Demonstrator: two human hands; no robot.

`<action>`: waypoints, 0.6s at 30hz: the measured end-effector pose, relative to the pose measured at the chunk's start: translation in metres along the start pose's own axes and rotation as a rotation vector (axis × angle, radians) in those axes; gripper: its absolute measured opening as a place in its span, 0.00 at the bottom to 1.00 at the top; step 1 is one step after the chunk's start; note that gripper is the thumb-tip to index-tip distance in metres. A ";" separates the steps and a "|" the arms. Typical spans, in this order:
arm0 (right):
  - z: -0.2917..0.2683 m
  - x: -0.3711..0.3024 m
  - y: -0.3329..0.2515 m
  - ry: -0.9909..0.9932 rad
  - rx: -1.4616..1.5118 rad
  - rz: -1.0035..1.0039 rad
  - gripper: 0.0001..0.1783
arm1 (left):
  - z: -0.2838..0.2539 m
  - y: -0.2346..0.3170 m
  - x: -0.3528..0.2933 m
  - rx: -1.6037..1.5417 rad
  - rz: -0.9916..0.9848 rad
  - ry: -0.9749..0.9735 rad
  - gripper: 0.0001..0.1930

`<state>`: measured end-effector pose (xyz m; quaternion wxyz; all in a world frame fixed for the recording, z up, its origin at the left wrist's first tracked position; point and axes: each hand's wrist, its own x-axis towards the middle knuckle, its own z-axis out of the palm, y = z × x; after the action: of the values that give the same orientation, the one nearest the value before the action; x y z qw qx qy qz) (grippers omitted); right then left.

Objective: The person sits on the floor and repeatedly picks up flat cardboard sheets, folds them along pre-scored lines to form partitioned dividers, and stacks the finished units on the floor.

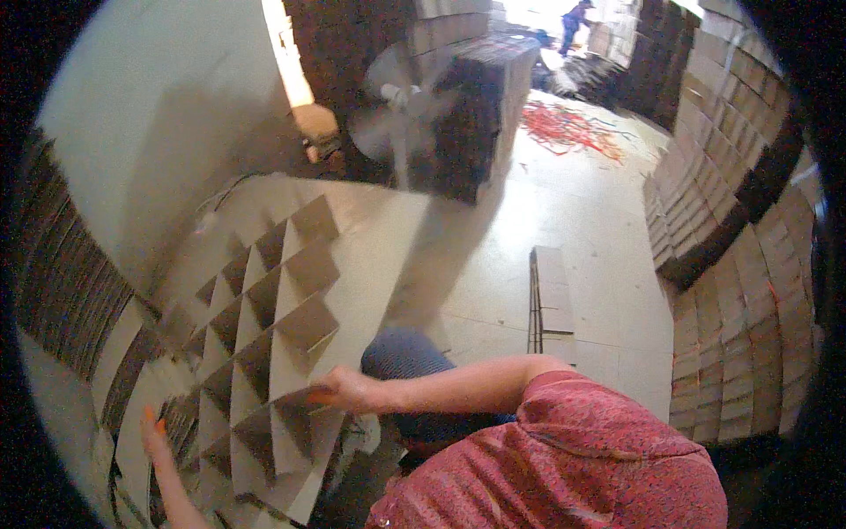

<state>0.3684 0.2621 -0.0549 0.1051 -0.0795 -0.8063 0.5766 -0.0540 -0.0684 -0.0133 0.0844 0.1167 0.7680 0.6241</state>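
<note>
A grid of interlocked cardboard strips, a box divider [256, 353], stands spread open on the table in front of me, its square cells facing up. My right hand [351, 390] is closed at the grid's right side, its fingertips pinching a cardboard edge. My left hand [157, 441] is at the grid's left, seen edge-on with its fingers stretched out. Something orange shows at the fingertips of both hands. Beside my left hand lie loose cardboard strips [132, 423]; whether the hand touches them I cannot tell.
Stacked cardboard strips [66, 264] line the left. A blurred fan [401, 97] stands beyond the table [370, 220], near a dark stack [485, 115]. Tall cardboard piles [731, 326] rise at right. A strapped bundle [553, 295] and red straps [573, 128] lie on the floor. Another person [575, 25] is far back.
</note>
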 end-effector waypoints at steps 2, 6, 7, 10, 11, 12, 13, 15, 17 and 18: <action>-0.011 -0.002 -0.002 0.155 -0.155 -0.116 0.10 | 0.051 0.033 -0.005 1.004 0.341 -0.127 0.21; 0.002 0.002 0.025 0.193 -0.083 -0.274 0.11 | 0.038 0.051 -0.016 1.042 0.269 -0.061 0.20; 0.002 -0.001 0.023 0.188 -0.203 -0.166 0.17 | 0.034 0.052 -0.011 1.006 0.268 -0.047 0.20; -0.006 -0.016 -0.013 0.316 -0.105 -0.256 0.25 | 0.025 0.060 -0.009 0.835 0.284 0.001 0.20; -0.010 -0.019 -0.021 0.390 -0.117 -0.313 0.27 | 0.023 0.064 -0.008 0.764 0.304 0.016 0.20; -0.013 -0.023 -0.029 0.462 -0.128 -0.370 0.28 | 0.019 0.067 -0.011 0.693 0.333 0.021 0.20; -0.017 -0.025 -0.038 0.534 -0.139 -0.429 0.30 | 0.016 0.068 -0.015 0.615 0.369 0.025 0.20; -0.027 -0.031 -0.064 0.625 -0.143 -0.552 0.29 | 0.019 0.068 -0.035 0.446 0.481 -0.011 0.20; -0.032 -0.036 -0.093 0.559 -0.069 -0.505 0.26 | 0.039 0.062 -0.072 0.293 0.605 -0.105 0.21; -0.030 -0.036 -0.107 0.441 0.008 -0.395 0.24 | 0.071 0.075 -0.116 0.866 0.408 -0.019 0.27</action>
<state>0.4107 0.2462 0.0533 0.3880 -0.0440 -0.7616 0.5172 0.0822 -0.0203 0.0438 -0.0892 0.2949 0.9181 0.2492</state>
